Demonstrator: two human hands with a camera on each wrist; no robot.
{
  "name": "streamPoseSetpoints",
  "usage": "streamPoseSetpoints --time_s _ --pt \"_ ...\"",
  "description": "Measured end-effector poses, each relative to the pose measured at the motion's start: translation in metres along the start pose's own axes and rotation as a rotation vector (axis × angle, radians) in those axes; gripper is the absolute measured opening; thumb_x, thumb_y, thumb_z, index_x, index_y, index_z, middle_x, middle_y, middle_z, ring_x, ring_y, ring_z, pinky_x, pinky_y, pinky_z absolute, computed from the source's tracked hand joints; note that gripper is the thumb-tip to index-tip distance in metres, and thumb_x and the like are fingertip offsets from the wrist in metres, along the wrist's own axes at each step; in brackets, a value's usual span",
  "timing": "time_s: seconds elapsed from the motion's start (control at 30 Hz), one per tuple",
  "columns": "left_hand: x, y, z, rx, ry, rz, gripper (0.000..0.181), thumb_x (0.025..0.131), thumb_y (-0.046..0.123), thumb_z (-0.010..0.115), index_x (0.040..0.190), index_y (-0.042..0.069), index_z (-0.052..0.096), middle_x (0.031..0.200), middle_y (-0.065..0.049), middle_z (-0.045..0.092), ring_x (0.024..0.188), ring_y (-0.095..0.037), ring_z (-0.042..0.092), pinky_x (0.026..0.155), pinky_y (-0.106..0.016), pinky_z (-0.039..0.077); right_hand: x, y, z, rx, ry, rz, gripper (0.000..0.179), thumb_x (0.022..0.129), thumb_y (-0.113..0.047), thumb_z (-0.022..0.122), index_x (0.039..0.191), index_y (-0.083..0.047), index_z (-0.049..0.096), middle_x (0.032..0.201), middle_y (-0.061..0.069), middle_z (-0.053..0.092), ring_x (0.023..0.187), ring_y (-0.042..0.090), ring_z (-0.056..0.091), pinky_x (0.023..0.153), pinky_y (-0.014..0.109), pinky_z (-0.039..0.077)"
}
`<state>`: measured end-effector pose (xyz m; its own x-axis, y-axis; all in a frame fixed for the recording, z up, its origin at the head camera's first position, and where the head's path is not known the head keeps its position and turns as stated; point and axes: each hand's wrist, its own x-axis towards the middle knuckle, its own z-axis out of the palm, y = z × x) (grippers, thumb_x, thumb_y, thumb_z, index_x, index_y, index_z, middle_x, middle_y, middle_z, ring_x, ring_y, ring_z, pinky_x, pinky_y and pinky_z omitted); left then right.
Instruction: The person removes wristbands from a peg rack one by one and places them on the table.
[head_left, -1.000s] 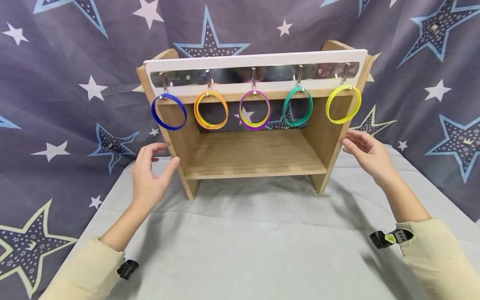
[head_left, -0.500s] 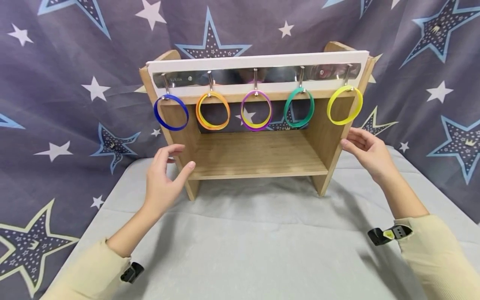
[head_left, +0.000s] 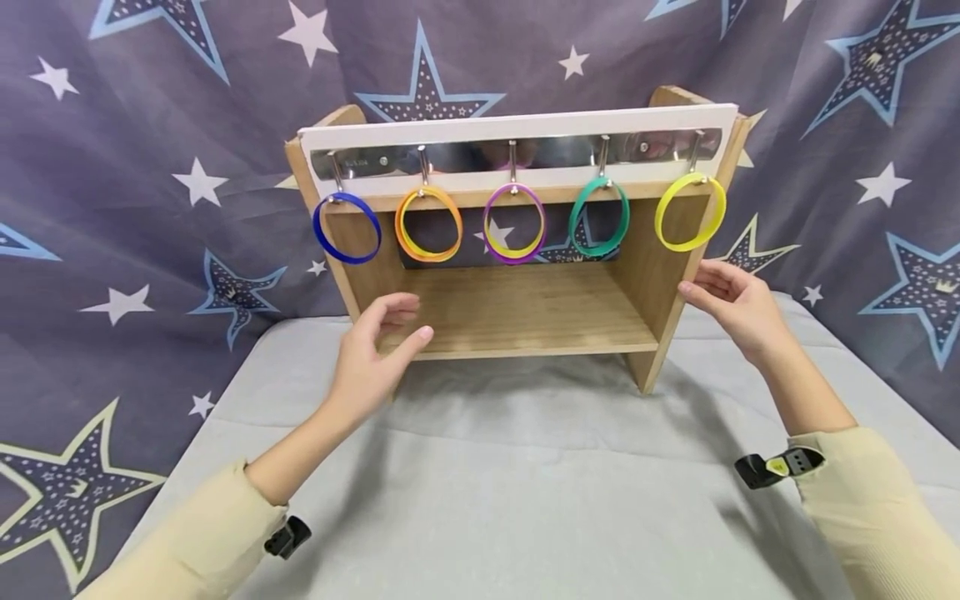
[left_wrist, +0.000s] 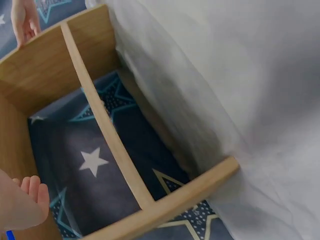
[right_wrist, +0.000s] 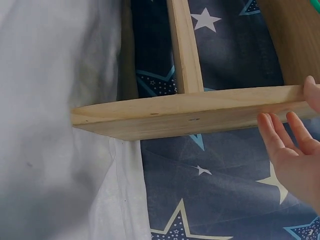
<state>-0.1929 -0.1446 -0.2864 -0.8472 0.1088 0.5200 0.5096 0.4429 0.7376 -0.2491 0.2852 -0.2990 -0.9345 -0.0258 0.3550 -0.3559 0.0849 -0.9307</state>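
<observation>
A small wooden shelf stands upright, with a white board and metal hook rail across its upper front. Five-coloured loops hang from the hooks: blue, orange and yellow, purple and yellow, green, yellow. My left hand is in front of the shelf's left side, thumb and fingers spread apart, holding nothing; it hides part of the left panel. My right hand holds the right side panel, thumb at its front edge, fingertips against its outer face.
The shelf stands on a light grey cloth. Behind and beside it hangs a dark curtain printed with stars. Dark devices are strapped at the cuffs, such as the right wrist device.
My left hand has moved right, from beside the left panel to in front of the shelf's lower left opening. My right hand stays at the right panel; the loops still hang.
</observation>
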Motion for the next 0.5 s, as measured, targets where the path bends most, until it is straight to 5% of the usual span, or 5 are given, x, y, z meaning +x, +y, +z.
streamPoseSetpoints --time_s 0.5 --pt "0.013 0.027 0.032 -0.077 -0.177 -0.073 0.038 0.090 0.020 0.065 0.125 0.007 0.056 0.127 -0.010 0.062 0.120 -0.026 0.057 0.108 -0.047 0.045 0.001 0.001 -0.002 0.012 -0.043 0.022 0.026 0.088 -0.001 0.065 0.104 -0.022 0.064 0.092 -0.017 0.069 0.085 -0.006 0.064 0.073 0.007 0.054"
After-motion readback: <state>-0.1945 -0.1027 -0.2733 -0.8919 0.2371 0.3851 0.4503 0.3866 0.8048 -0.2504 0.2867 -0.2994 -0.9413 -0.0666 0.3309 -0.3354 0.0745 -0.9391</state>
